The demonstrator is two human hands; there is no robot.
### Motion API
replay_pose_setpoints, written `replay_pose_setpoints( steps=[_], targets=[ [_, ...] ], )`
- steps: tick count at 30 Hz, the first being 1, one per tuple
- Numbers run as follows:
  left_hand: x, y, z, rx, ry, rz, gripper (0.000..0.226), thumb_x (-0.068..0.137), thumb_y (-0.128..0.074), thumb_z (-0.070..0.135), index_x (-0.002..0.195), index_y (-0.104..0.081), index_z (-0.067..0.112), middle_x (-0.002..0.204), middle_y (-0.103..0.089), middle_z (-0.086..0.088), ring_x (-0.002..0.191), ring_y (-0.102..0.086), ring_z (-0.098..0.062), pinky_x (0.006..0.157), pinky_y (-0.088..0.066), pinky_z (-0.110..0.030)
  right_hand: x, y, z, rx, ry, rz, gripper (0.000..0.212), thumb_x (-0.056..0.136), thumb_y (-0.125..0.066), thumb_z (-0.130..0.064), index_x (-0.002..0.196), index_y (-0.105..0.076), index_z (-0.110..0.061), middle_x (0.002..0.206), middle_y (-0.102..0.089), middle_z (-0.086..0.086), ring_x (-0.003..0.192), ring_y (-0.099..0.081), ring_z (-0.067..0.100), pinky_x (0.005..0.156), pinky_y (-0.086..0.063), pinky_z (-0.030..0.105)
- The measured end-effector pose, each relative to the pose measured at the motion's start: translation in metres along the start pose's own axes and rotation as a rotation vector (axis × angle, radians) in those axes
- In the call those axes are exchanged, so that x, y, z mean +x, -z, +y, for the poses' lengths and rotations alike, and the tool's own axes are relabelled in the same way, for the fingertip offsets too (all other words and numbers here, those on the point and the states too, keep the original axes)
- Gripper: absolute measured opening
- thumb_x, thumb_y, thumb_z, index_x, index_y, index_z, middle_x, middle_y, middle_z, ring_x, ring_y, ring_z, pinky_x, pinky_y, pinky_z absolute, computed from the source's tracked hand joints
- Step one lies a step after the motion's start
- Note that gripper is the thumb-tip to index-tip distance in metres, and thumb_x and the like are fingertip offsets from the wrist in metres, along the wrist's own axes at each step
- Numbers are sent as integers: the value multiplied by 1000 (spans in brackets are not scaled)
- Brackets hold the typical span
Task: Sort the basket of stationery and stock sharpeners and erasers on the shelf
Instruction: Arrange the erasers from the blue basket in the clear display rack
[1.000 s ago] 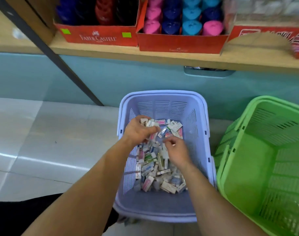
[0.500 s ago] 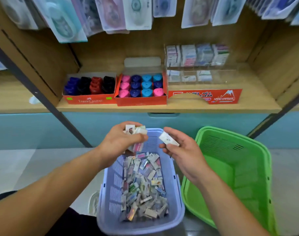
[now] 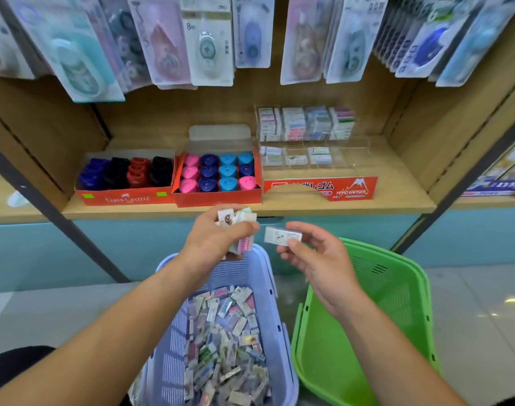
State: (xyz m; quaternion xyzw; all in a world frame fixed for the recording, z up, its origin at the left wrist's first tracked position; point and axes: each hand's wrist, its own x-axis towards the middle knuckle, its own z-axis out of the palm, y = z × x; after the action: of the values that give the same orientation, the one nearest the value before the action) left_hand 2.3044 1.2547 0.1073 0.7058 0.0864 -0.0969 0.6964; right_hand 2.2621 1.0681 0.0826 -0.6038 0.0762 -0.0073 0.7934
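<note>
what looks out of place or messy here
Nothing is spilled or damaged. The erasers lie in a jumbled heap in the purple basket, and the clear display looks sparsely filled in front.

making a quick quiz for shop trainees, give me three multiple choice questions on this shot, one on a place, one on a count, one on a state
1. The eraser pile lies: A in the purple basket; B on the shelf; C on the floor.
2. The right hand holds: A nothing; B one eraser; C four pens.
3. The left hand is: A flat and open; B an empty fist; C gripping a bunch of erasers.

Answers:
1 A, the pile covers the purple basket's bottom.
2 B, a single white eraser is pinched between thumb and fingers.
3 C, its fingers curl round several erasers above the basket.
</note>
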Motion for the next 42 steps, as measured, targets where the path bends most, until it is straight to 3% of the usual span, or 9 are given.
replay_pose_setpoints(
  steps=[9, 13, 17, 20, 22, 25, 32, 37, 42],
  targets=[
    [47, -3, 35, 139, -120, -13, 38, 73, -88, 17, 105, -69, 25, 77, -69, 5, 68, -68, -13, 57, -57, -31, 87, 32, -31, -163, 124, 206, 20, 89, -70, 3, 97, -68, -16, 77, -73, 3, 72, -67, 18, 71, -56, 28],
    [67, 0, 34, 171, -127, 9, 40, 72, -88, 18, 106, -68, 27, 85, -72, -1, 71, -71, -16, 57, -58, -31, 147, 54, -43, -231, 152, 284, 20, 92, -66, 2, 96, -68, -17, 91, -70, 8, 73, -71, 20, 71, -58, 27],
    [82, 1, 30, 161, -107, -1, 40, 73, -87, 18, 107, -69, 28, 84, -73, -1, 67, -72, -13, 57, -58, -28, 202, 77, -52, -277, 183, 381, 18, 92, -69, -2, 101, -69, -18, 101, -71, 11, 83, -75, 24, 83, -60, 36],
    [94, -2, 30, 102, -102, 5, 38, 74, -87, 15, 105, -70, 28, 74, -71, 4, 63, -69, -12, 55, -56, -28, 232, 86, -60, -349, 218, 440, 18, 93, -69, -6, 108, -68, -17, 103, -71, 10, 81, -74, 22, 76, -62, 32],
    [103, -5, 30, 67, -100, 14, 36, 74, -86, 14, 104, -72, 28, 74, -71, 4, 64, -69, -13, 58, -58, -34, 253, 90, -65, -456, 255, 446, 19, 93, -69, -10, 110, -69, -18, 101, -72, 7, 77, -71, 16, 65, -60, 26],
    [114, -9, 30, 23, -107, 21, 35, 74, -86, 13, 103, -73, 27, 78, -73, 0, 67, -69, -17, 67, -60, -43, 284, 94, -70, -782, 349, 430, 20, 89, -74, -19, 109, -74, -22, 94, -73, -7, 85, -70, 9, 84, -60, 32],
    [129, -11, 24, 1, -93, 35, 34, 75, -85, 13, 104, -71, 26, 74, -73, 5, 61, -68, -10, 57, -60, -30, 333, 76, -76, -1189, 282, 362, 15, 91, -73, -30, 106, -74, -28, 99, -74, -9, 91, -67, 11, 79, -51, 27],
    [133, -7, 20, -5, -80, 52, 33, 74, -85, 14, 101, -72, 29, 76, -74, 2, 63, -70, -12, 59, -61, -32, 343, 73, -69, -1493, 335, 356, 17, 97, -62, -35, 109, -72, -31, 101, -75, -3, 90, -69, 21, 71, -55, 31],
    [131, -8, 20, -53, -58, 28, 35, 72, -86, 15, 101, -73, 30, 75, -72, 2, 66, -70, -15, 63, -62, -37, 312, 71, -65, -1312, 492, 487, 24, 97, -62, -31, 117, -72, -22, 116, -72, 2, 100, -68, 24, 77, -51, 31]
  ],
)
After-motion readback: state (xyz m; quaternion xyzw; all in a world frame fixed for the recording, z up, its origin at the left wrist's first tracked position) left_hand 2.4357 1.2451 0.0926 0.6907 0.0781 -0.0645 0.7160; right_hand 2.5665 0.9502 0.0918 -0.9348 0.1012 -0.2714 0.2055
